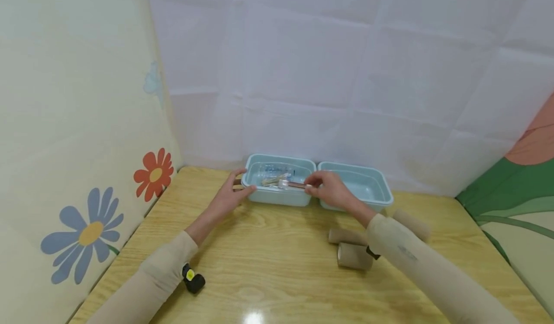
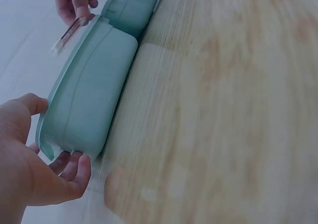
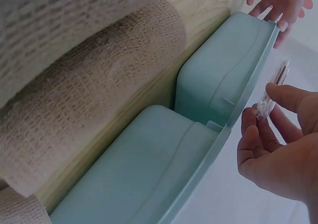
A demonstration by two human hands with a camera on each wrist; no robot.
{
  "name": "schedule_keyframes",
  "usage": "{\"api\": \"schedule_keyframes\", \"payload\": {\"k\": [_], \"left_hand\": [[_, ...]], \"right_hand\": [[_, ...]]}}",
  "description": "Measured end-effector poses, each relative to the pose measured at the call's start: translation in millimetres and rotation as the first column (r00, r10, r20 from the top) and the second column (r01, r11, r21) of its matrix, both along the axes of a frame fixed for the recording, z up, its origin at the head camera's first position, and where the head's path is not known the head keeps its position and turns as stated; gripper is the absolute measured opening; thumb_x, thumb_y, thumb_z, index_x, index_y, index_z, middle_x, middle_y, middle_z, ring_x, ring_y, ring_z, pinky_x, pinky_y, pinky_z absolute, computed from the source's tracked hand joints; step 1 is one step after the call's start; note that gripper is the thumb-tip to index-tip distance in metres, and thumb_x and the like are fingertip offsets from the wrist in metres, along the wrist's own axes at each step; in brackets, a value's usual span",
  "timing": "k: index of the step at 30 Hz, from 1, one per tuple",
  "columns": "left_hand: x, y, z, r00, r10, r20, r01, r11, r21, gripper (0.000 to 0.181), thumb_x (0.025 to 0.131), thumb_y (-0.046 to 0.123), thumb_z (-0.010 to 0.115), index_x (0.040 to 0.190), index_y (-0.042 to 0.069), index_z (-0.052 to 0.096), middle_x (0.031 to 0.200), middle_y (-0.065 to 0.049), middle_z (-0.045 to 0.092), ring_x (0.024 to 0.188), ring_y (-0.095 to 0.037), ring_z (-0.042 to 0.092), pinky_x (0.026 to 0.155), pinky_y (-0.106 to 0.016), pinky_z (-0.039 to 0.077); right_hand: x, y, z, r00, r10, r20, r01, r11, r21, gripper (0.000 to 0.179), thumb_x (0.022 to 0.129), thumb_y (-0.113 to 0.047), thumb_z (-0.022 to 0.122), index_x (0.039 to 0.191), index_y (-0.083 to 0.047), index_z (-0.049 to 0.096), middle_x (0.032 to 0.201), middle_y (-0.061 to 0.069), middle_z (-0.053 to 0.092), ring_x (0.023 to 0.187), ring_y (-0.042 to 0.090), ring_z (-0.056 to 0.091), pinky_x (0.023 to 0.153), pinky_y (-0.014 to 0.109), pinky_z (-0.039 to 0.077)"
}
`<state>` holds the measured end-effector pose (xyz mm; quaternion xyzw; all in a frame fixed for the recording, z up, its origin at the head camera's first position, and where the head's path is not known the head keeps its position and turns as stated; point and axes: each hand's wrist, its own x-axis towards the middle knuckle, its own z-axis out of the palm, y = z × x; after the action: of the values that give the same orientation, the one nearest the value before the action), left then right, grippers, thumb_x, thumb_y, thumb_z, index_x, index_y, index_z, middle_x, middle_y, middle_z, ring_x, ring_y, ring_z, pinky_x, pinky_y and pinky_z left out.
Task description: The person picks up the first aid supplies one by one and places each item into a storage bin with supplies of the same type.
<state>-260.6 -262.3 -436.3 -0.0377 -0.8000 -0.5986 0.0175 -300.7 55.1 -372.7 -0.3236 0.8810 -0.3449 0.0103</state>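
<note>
Currently, left grip (image 1: 229, 189): holding left tub (image 1: 279, 197) by its end
Right grip (image 1: 331, 188): pinching wrapped packet (image 1: 296, 185) over left tub
Right tub (image 1: 361, 185): standing at far edge of counter (image 1: 268, 252)

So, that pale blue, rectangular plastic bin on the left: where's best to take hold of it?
Probably the lip at the left end of that bin, coming from the left. The lip juts out there, giving an edge to hook under, while the right end sits beside the matching pale blue plastic bin.

Bins (image 1: 279, 198) smooth plastic; packet (image 3: 265, 108) glossy clear film; rolls (image 3: 99, 92) rough, gauze-like; table (image 1: 259, 261) wood-grained, shiny.
</note>
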Motion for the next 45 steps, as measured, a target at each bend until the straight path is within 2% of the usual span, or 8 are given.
{"api": "schedule_keyframes", "payload": {"k": [8, 19, 24, 38, 45], "left_hand": [[-0.1, 1.1, -0.7, 1.000, -0.002, 0.003, 0.002, 1.000, -0.004, 0.075, 0.101, 0.034, 0.066, 0.161, 0.016, 0.023, 0.154, -0.028, 0.031, 0.133, -0.045, 0.044, 0.101, -0.054, 0.046], [-0.4, 2.5, -2.3, 1.000, -0.018, 0.007, 0.018, 1.000, 0.006, 0.077, 0.101, 0.037, 0.066, 0.161, 0.017, 0.023, 0.155, -0.029, 0.030, 0.134, -0.047, 0.043, 0.103, -0.056, 0.044], [0.3, 4.3, -0.8, 1.000, -0.008, 0.022, 0.007, 1.000, 0.016, 0.073, 0.102, 0.033, 0.065, 0.161, 0.017, 0.024, 0.154, -0.028, 0.032, 0.133, -0.044, 0.045, 0.100, -0.054, 0.046], [0.7, 6.3, 1.5, 1.000, -0.007, 0.028, 0.006, 1.000, 0.020, 0.074, 0.103, 0.031, 0.065, 0.161, 0.014, 0.023, 0.154, -0.029, 0.033, 0.133, -0.045, 0.045, 0.098, -0.054, 0.047], [-0.6, 4.8, 0.3, 1.000, -0.005, 0.029, 0.004, 1.000, 0.028, 0.074, 0.102, 0.031, 0.066, 0.161, 0.015, 0.023, 0.153, -0.029, 0.033, 0.133, -0.045, 0.045, 0.098, -0.054, 0.047]], "right_hand": [[0.7, -7.2, -3.2, 0.998, -0.014, 0.066, 0.015, 1.000, -0.020, 0.024, 0.099, -0.015, 0.070, 0.120, -0.003, 0.071, 0.105, 0.005, 0.070, 0.097, 0.022, 0.065, 0.080, 0.040, 0.055], [-1.8, -20.1, -5.9, 0.996, -0.013, 0.084, 0.014, 1.000, -0.002, 0.021, 0.098, -0.013, 0.071, 0.116, -0.002, 0.073, 0.103, 0.006, 0.071, 0.094, 0.021, 0.065, 0.077, 0.037, 0.055], [-0.8, -22.7, -7.5, 0.995, -0.013, 0.102, 0.013, 1.000, 0.000, 0.021, 0.098, -0.014, 0.071, 0.116, -0.003, 0.072, 0.103, 0.005, 0.070, 0.094, 0.020, 0.065, 0.075, 0.037, 0.055], [0.1, -23.5, -9.3, 0.994, -0.035, 0.102, 0.038, 0.999, -0.031, 0.021, 0.097, -0.013, 0.072, 0.117, -0.004, 0.072, 0.106, 0.005, 0.071, 0.099, 0.021, 0.066, 0.081, 0.037, 0.055], [5.0, -21.0, -5.5, 0.997, -0.022, 0.074, 0.025, 0.999, -0.036, 0.020, 0.098, -0.016, 0.071, 0.116, -0.006, 0.072, 0.107, 0.004, 0.070, 0.099, 0.020, 0.065, 0.081, 0.038, 0.055]]}}
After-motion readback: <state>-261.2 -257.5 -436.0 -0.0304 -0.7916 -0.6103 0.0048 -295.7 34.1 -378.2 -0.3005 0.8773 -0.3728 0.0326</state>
